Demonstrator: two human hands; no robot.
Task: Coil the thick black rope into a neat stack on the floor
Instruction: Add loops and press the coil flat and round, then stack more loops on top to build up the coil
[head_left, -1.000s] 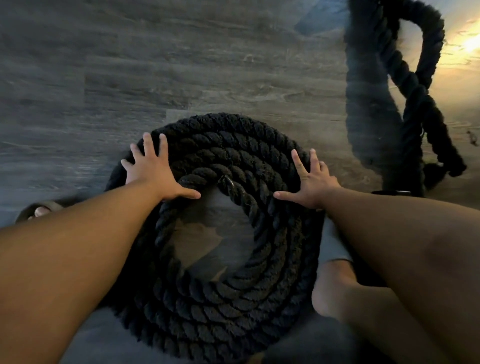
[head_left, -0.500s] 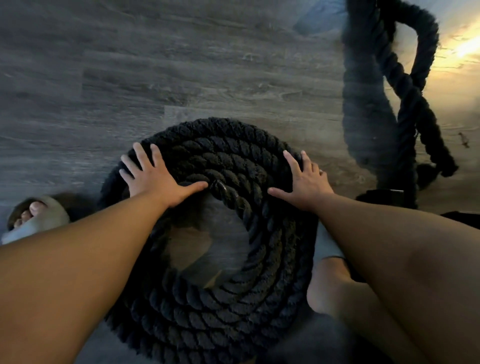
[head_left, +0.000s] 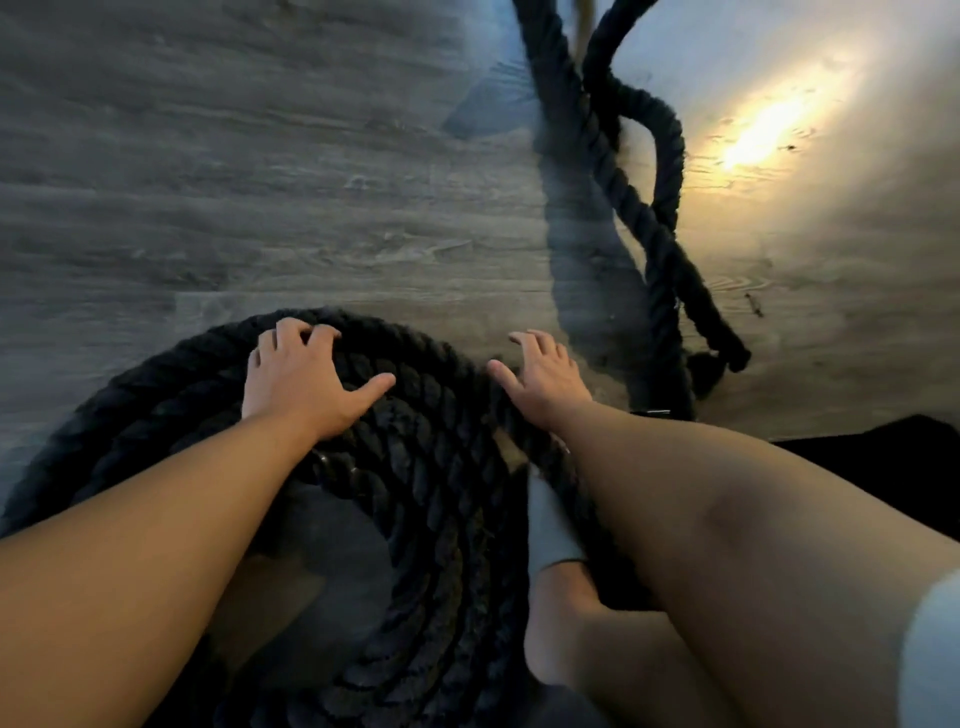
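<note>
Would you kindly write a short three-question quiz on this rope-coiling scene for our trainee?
1. True or false: all of the black rope already lies in the coil.
2. The left hand grips: A) the coil's far rim; B) a shoe; C) a foot.
3. Fill in: the right hand is at the coil's ___ edge.
Key: 1 false, a loose length trails across the floor; 2 A; 3 right.
</note>
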